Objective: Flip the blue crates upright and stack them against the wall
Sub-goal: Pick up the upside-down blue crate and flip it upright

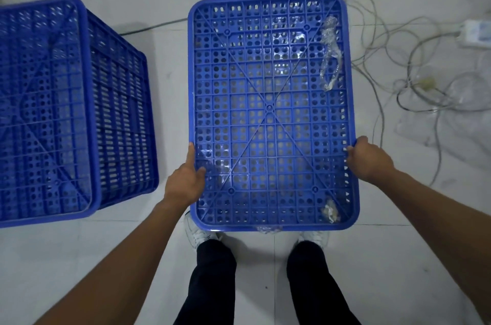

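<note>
**A:** Nearest first. Where does the person stand?

**B:** White shoes (198,231) on the tiled floor (53,258), toes hidden under the six o'clock edge of the blue crate (268,106). Standing that close probably keeps the load near the body.

**A:** And the crate itself?

**B:** Bottom up. Its ribbed, perforated base faces the camera, so it is not yet flipped. I cannot tell whether it sits on the floor or is raised.

**A:** How is it held?

**B:** The left grip (186,181) is clamped on the crate's edge at eight o'clock, thumb laid over the base and fingers out of sight down the side. The right grip (369,162) is clamped on the opposite edge at four o'clock, fingers curled over the rim. With matched holds on both long sides towards the near end, I'd judge the crate can be tipped over away from the body.

**A:** Anything on it?

**B:** A clear plastic scrap (329,58) lies on the base between one and two o'clock, and a crumpled wad (329,211) at five. Both would likely fall off in the turn.

**A:** Further out?

**B:** A second crate (53,112) at nine o'clock, also bottom up on the floor, apart from the held one. Beyond, from one to three o'clock, loose cables (398,64) sprawl across the floor with a white adapter box (475,32) among them. That's a tripping risk, I'd say.

**A:** The wall?

**B:** Not in view.
</note>
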`<state>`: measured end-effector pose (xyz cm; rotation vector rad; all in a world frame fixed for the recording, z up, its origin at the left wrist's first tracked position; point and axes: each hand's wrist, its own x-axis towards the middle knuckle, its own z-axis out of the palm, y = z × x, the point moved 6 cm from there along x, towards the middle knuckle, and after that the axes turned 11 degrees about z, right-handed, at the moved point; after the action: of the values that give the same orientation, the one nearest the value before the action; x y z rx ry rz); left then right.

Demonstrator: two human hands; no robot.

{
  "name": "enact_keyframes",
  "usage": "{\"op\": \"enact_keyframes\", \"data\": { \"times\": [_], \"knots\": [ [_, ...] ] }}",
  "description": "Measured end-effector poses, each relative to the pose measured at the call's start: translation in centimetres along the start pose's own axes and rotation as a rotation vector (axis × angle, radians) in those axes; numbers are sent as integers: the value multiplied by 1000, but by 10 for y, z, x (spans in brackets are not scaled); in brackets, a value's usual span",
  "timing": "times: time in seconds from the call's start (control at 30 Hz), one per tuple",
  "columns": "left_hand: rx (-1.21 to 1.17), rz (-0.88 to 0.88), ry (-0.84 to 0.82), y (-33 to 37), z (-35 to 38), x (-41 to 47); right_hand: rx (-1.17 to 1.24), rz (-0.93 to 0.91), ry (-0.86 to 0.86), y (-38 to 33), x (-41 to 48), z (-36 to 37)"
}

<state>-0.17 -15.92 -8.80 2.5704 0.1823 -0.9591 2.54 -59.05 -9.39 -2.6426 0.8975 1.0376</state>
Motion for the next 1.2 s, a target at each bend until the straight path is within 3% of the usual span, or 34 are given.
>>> {"op": "enact_keyframes", "data": {
  "times": [0.2,0.4,0.63,0.77,0.87,1.07,1.2],
  "knots": [
    [-210,-76,-55,28,14,-8,43,-72,59,10,-11,-16],
    [-209,-143,-114,39,6,-17,147,-201,123,4,-58,-46],
    [-332,133,6,88,-15,-28,330,-263,121,-29,-126,-65],
    [-488,101,42,120,-9,-46,366,-323,117,-63,-162,-63],
    [-558,34,47,115,-8,-47,398,-335,114,-86,-178,-61],
    [-571,67,36,87,-19,-42,399,-386,174,-120,-202,-57],
    [-597,41,29,65,-34,-40,375,-462,116,-148,-219,-49]
  ]
}}
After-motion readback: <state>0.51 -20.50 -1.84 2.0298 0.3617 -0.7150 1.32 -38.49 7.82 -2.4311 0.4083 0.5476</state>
